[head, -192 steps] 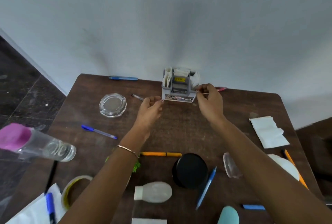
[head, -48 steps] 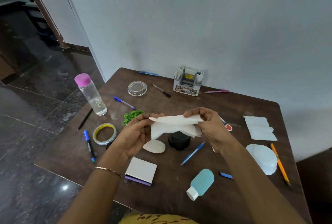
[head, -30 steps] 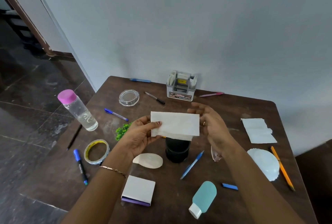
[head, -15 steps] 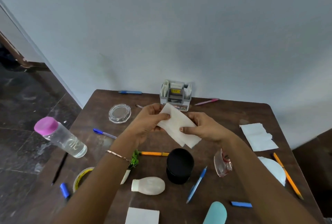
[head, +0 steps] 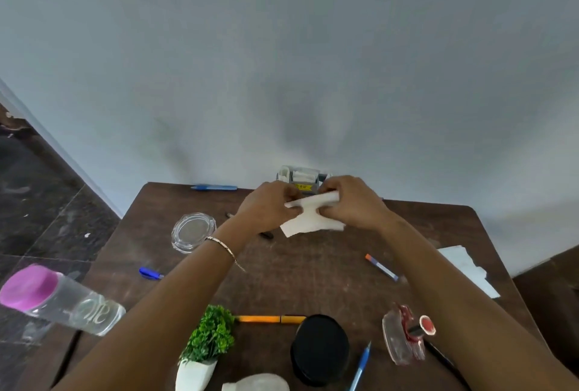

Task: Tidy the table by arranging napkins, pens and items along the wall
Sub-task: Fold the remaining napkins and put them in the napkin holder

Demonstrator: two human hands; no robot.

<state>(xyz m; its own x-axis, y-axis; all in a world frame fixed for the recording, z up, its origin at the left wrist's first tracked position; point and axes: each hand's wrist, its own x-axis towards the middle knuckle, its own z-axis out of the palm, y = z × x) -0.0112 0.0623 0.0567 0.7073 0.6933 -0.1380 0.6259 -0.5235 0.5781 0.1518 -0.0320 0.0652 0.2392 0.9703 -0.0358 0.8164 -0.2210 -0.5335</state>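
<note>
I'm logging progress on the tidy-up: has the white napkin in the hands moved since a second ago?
Yes. The white napkin, held by the left hand and right hand, has gone toward the wall, from above the black jar to just before the grey organizer.

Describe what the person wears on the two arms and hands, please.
Both forearms are bare, with no sleeves in view. The left hand has a thin gold-coloured chain bracelet at its wrist. The right hand shows no bracelet or watch. No gloves; any ring is too small to tell.
</note>
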